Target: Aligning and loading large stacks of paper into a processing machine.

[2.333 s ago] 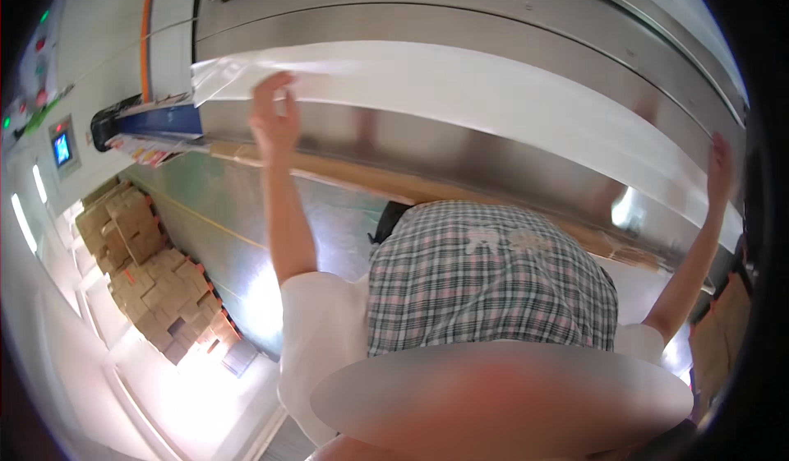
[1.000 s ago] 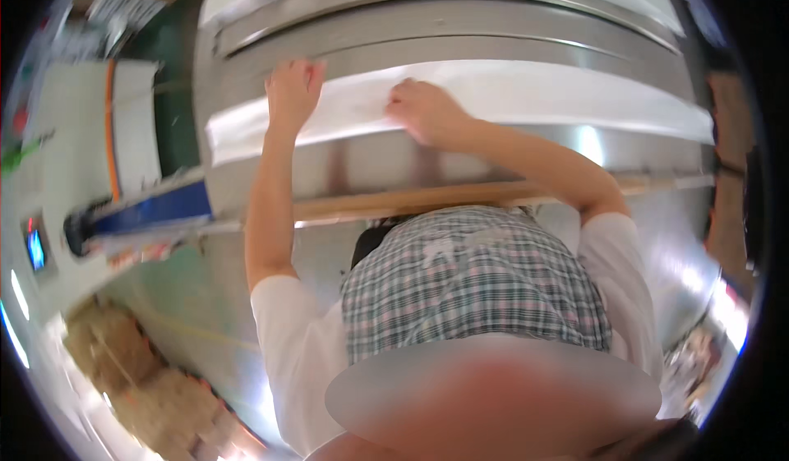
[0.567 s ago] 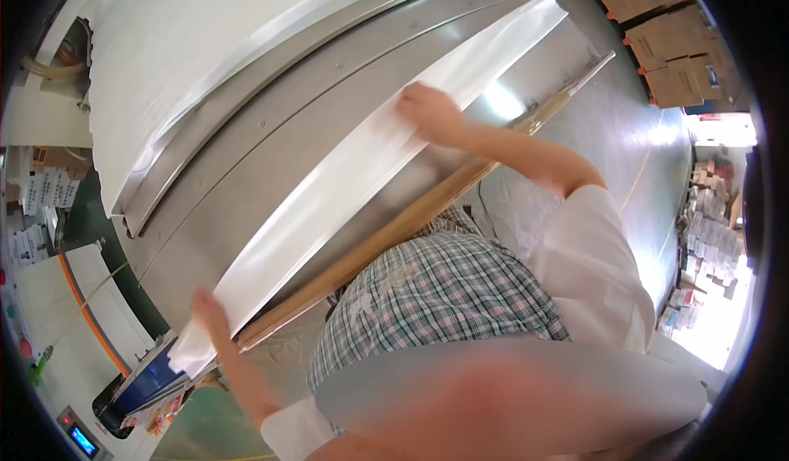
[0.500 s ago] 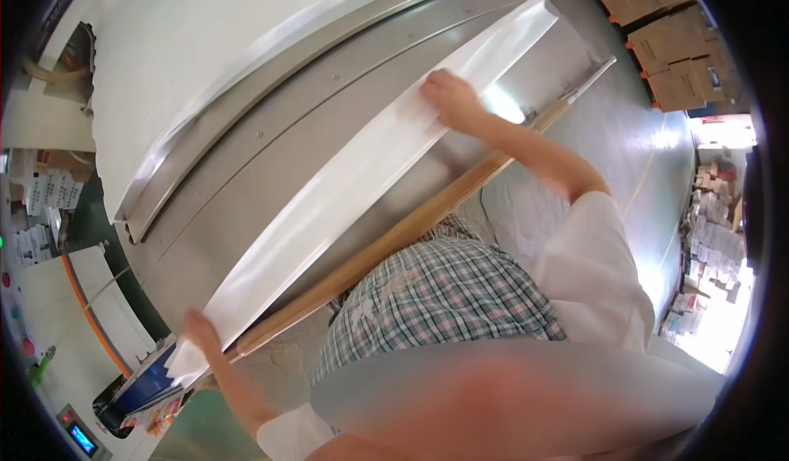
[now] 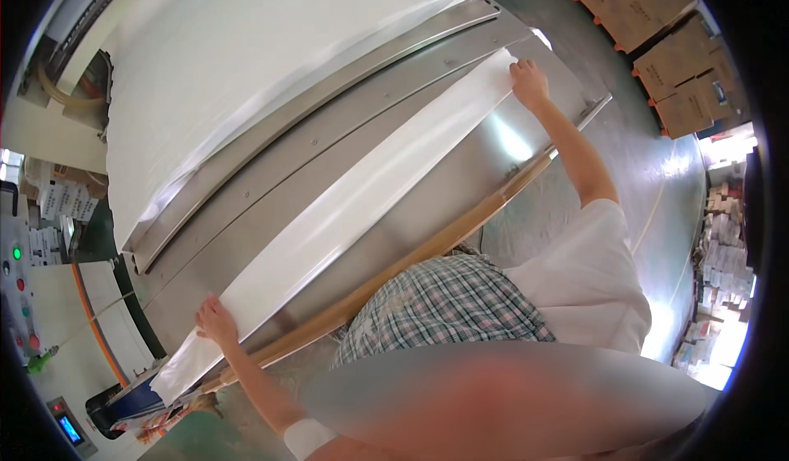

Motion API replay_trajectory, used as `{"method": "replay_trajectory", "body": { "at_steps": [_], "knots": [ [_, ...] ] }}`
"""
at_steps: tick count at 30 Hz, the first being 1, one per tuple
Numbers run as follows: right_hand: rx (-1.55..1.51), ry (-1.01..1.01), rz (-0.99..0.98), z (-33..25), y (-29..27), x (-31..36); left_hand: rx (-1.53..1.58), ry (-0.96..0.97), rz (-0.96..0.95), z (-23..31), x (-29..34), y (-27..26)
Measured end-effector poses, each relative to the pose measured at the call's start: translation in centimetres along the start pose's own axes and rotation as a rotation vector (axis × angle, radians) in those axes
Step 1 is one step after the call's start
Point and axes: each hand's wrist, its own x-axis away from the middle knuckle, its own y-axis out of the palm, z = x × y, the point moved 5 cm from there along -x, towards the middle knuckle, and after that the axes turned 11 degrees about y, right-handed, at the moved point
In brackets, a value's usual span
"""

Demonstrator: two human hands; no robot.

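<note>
Left hand (image 5: 215, 321): fingers flat, pressing the near end of a long white sheet strip (image 5: 362, 206); not clenched. Right hand (image 5: 528, 82): fingers curled on the strip's far corner, pinning it. Adjacent: wooden rail (image 5: 394, 276) along the table's near edge, between the strip and the person's checked apron (image 5: 444, 309); wide white sheet (image 5: 271, 58) beyond a bolted metal bar (image 5: 329, 116). Strip: smooth, glossy, lying flat and diagonal on the stainless steel table (image 5: 460, 186). Room: green floor (image 5: 649, 157), stacked cardboard boxes (image 5: 657, 34), control panel (image 5: 20, 297) at left.
</note>
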Motion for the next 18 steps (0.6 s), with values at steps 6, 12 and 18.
{"method": "replay_trajectory", "body": {
  "at_steps": [6, 12, 18],
  "knots": [
    [0.079, 0.1, -0.237, 5.3, 4.0, -4.4, -0.026, -0.025, -0.062, 0.3, -0.1, 0.0],
    [-0.297, 0.208, -0.317, 1.5, 8.8, -5.5, -0.061, -0.066, -0.173, 0.7, -0.3, 0.2],
    [-0.383, 0.262, -0.521, -0.1, 9.6, -6.1, -0.055, -0.072, -0.231, -1.1, -0.4, 1.1]
  ]
}}
